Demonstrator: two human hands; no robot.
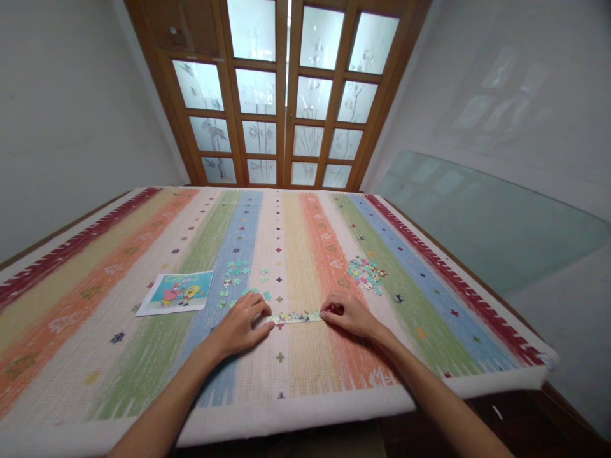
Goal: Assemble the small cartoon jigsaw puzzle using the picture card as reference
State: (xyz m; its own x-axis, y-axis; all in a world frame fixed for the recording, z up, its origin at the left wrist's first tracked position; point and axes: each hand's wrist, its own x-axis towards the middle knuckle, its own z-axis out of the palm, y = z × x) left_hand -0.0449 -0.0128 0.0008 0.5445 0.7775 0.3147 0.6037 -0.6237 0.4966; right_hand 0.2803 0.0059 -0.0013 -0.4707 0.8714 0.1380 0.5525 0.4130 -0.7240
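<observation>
- Head view: a puzzle strip (296, 316) of joined pieces lies flat on the striped cloth (119, 331) covering the table, between both hands.
- The left hand (243, 326) rests palm down, its grip wide, fingertips touching the strip's left end.
- The right hand (348, 315) curls over the right end; I cannot tell whether its grip pinches it.
- Loose pieces (237, 275) lie beyond the left hand, a picture card (176, 292) further left, and a second heap (365, 273) beyond the right hand.
</observation>
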